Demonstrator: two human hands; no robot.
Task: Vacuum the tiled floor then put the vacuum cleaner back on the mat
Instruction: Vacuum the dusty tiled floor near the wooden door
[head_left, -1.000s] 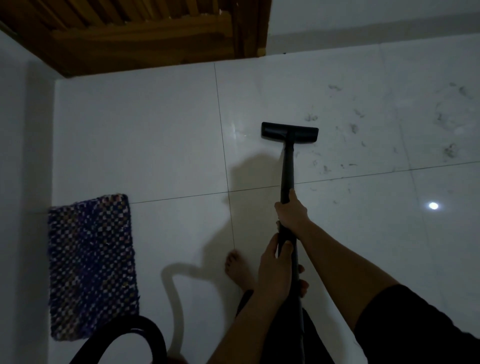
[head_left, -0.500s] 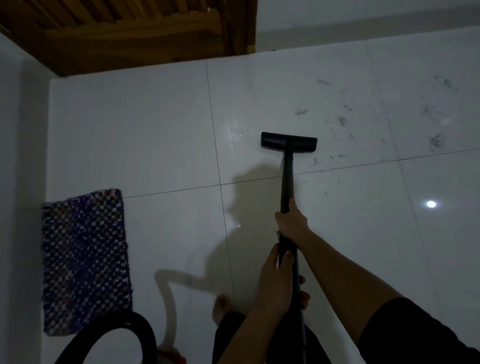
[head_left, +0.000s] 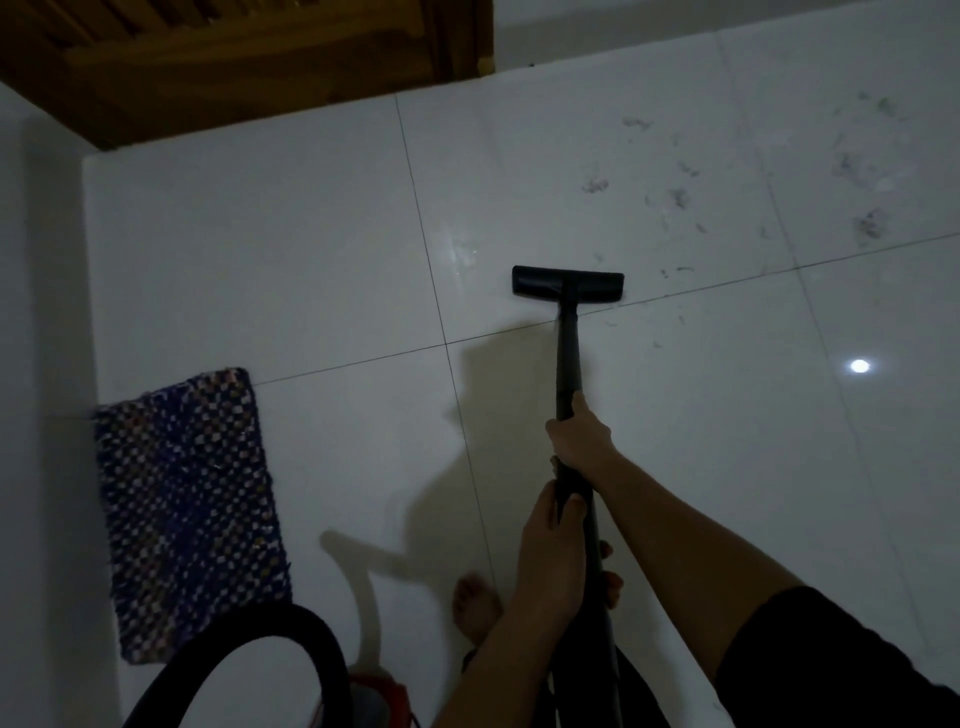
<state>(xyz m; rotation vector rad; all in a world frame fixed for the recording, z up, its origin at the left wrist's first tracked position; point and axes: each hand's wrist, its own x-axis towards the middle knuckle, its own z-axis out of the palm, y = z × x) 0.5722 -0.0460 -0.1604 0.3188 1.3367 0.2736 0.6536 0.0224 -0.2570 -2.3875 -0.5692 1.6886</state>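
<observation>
The black vacuum wand (head_left: 568, 358) is gripped by both hands, the right hand (head_left: 582, 436) curled round it ahead of the left hand (head_left: 553, 556). Its flat floor head (head_left: 568, 283) is set on the white tiled floor (head_left: 285, 260) at a grout line, well apart from the blue woven mat (head_left: 189, 514).

Wooden slatted door (head_left: 249, 57): brown, across the top left, with its frame post (head_left: 467, 36) at the right end.

White wall (head_left: 41, 260): runs down the left edge. A second white wall (head_left: 727, 26) stands at the top right, just beside the post.

Dark clumps of hair or dust (head_left: 595, 184): scattered over the floor (head_left: 260, 234) at upper right; material not determinable.

Round bright light reflection (head_left: 860, 366): at right, below the clumps and apart from them.

Bare foot (head_left: 475, 605): flat, toes forward, bottom centre.

Dark sleeve (head_left: 841, 660): bottom right corner.

Broad shadow (head_left: 498, 415): mid-frame, above the foot.
</observation>
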